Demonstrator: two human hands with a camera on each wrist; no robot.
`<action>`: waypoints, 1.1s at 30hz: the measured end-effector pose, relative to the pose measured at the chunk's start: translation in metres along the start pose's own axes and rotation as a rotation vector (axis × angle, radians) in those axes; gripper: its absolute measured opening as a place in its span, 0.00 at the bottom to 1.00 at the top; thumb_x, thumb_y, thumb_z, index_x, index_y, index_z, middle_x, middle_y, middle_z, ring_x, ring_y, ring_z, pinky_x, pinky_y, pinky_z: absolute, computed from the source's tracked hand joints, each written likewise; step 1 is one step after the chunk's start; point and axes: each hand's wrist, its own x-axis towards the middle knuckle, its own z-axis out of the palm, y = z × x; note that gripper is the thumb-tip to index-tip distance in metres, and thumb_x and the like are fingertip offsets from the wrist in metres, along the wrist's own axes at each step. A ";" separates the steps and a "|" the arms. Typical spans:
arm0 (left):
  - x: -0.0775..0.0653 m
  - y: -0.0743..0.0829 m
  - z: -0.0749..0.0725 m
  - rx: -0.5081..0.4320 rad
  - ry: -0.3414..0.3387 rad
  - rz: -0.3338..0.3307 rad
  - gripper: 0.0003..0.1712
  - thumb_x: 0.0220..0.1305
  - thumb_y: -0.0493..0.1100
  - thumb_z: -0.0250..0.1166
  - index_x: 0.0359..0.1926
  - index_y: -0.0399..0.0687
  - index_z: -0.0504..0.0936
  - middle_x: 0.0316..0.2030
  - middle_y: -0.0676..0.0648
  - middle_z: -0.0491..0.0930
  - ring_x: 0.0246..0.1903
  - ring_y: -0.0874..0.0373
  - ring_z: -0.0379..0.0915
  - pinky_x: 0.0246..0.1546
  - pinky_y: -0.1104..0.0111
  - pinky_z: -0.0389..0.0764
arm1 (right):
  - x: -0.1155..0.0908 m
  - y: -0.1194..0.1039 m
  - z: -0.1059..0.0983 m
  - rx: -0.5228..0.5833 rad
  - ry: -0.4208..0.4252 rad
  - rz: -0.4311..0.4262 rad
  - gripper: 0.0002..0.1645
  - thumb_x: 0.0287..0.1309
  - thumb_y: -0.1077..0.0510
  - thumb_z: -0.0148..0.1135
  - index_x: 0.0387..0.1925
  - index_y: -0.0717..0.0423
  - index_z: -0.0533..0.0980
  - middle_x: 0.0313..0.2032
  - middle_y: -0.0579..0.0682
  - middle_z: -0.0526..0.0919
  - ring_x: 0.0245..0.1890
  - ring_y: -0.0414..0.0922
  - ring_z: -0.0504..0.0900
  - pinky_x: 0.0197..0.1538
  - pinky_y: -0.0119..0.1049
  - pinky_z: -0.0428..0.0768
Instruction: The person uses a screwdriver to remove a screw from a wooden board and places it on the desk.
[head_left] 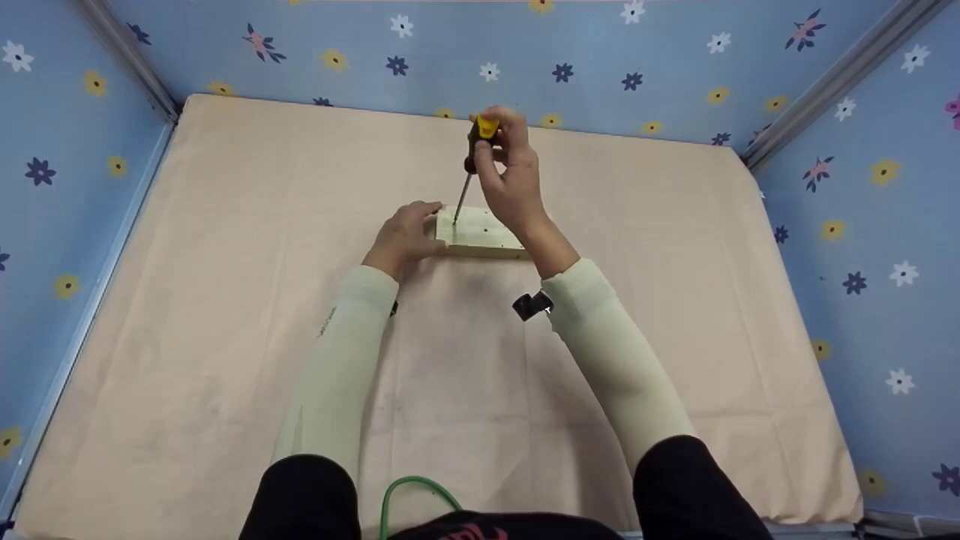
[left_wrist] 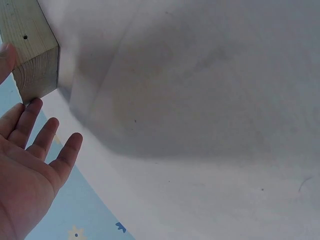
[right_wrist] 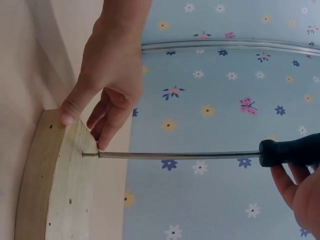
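Observation:
A pale wooden block (head_left: 472, 235) lies on the cloth-covered table, with small dark holes in its faces. My left hand (head_left: 405, 234) holds its left end, thumb on the near side and fingers on the far side. My right hand (head_left: 517, 180) grips the black and yellow handle of a screwdriver (head_left: 472, 154) above the block. The long metal shaft slants slightly in the head view. In the right wrist view, the tip meets a screw (right_wrist: 90, 155) that stands partly out of the block's upper face, close to my left fingertips.
A beige cloth (head_left: 225, 300) covers the table. Blue flowered panels (head_left: 487, 45) rise at the back and both sides, with metal posts (head_left: 832, 82) at the corners. A green cord (head_left: 409, 481) loops at the near edge, by my body.

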 end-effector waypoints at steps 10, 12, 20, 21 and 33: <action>-0.001 -0.001 0.000 0.005 -0.005 -0.001 0.43 0.54 0.47 0.71 0.70 0.49 0.65 0.68 0.47 0.67 0.69 0.50 0.60 0.72 0.57 0.60 | 0.000 0.000 0.003 -0.018 0.093 -0.034 0.17 0.65 0.61 0.56 0.54 0.61 0.71 0.48 0.59 0.72 0.44 0.44 0.77 0.42 0.33 0.83; -0.001 -0.001 0.000 -0.004 -0.003 -0.001 0.43 0.53 0.47 0.71 0.70 0.49 0.65 0.67 0.47 0.67 0.69 0.50 0.60 0.72 0.58 0.60 | 0.000 0.000 0.003 -0.017 0.078 -0.027 0.17 0.66 0.62 0.53 0.55 0.61 0.70 0.49 0.58 0.74 0.44 0.44 0.78 0.41 0.33 0.82; 0.001 -0.001 -0.001 -0.015 -0.014 -0.003 0.44 0.54 0.46 0.71 0.71 0.49 0.64 0.68 0.47 0.66 0.70 0.50 0.58 0.72 0.58 0.59 | -0.002 0.000 0.006 -0.008 0.110 -0.009 0.19 0.64 0.58 0.59 0.54 0.60 0.71 0.50 0.59 0.69 0.41 0.43 0.72 0.40 0.33 0.82; 0.000 -0.001 -0.001 -0.018 -0.015 -0.002 0.43 0.55 0.46 0.71 0.71 0.49 0.64 0.69 0.47 0.66 0.70 0.50 0.57 0.72 0.57 0.59 | -0.002 0.000 0.006 -0.013 0.120 -0.017 0.20 0.63 0.58 0.60 0.54 0.60 0.70 0.50 0.59 0.69 0.40 0.42 0.73 0.40 0.32 0.82; -0.003 -0.004 0.000 -0.037 0.023 0.047 0.41 0.54 0.44 0.70 0.69 0.47 0.66 0.66 0.45 0.69 0.68 0.50 0.61 0.71 0.58 0.62 | 0.000 -0.003 0.011 0.042 0.088 0.035 0.18 0.66 0.64 0.48 0.57 0.61 0.66 0.54 0.60 0.69 0.46 0.45 0.78 0.46 0.33 0.83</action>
